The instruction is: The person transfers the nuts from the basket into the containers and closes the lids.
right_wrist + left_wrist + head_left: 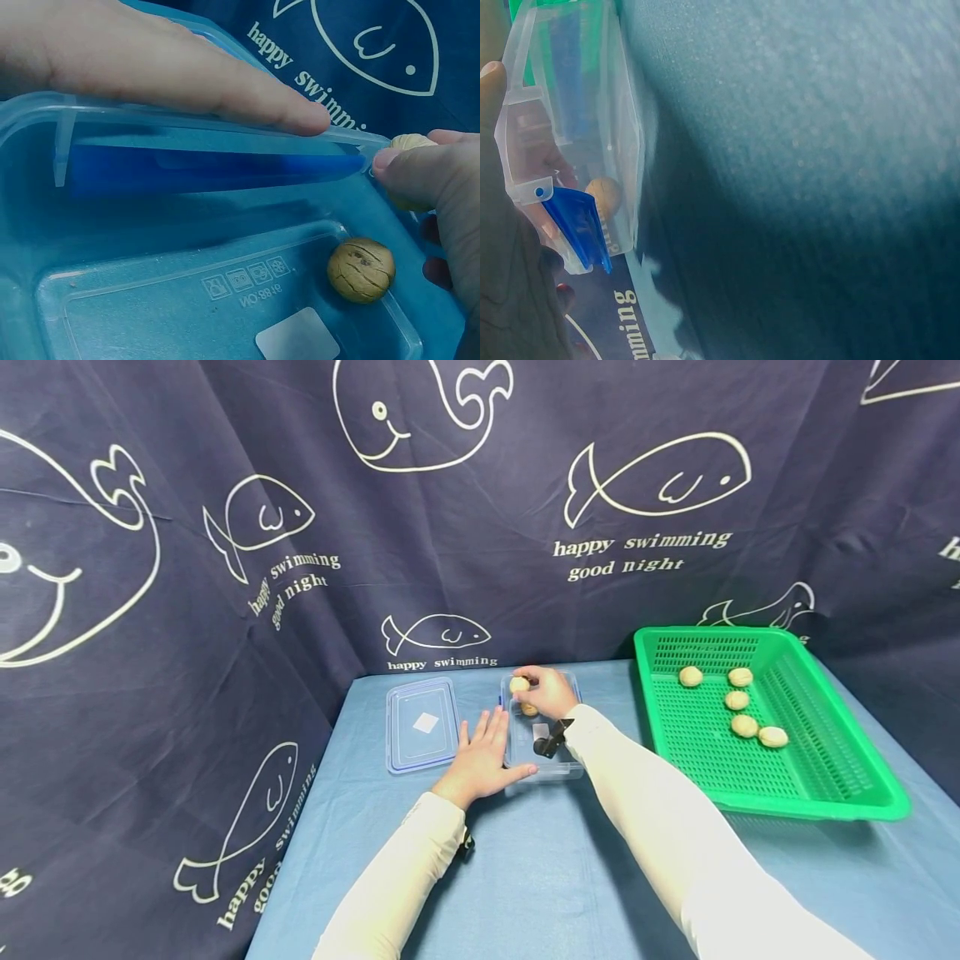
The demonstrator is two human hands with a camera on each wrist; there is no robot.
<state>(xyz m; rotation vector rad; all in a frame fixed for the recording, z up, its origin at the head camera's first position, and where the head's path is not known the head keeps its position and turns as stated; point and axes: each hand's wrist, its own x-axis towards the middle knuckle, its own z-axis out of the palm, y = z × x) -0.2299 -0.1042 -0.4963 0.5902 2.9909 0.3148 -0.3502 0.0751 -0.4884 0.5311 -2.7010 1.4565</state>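
Right hand pinches a walnut by the far-left corner of the box.
Left hand, fingers straight, against its left side; desk separates box and basket.

The left arm and the right arm, both sleeved in white, were stretched toward the far edge of the table. The left hand was held with its back turned up, its fingers straightened toward that edge, its thumb spread to the right. The right hand was placed nearer the far edge, fingertips turned leftward, thumb and fingers curled into a pinch.
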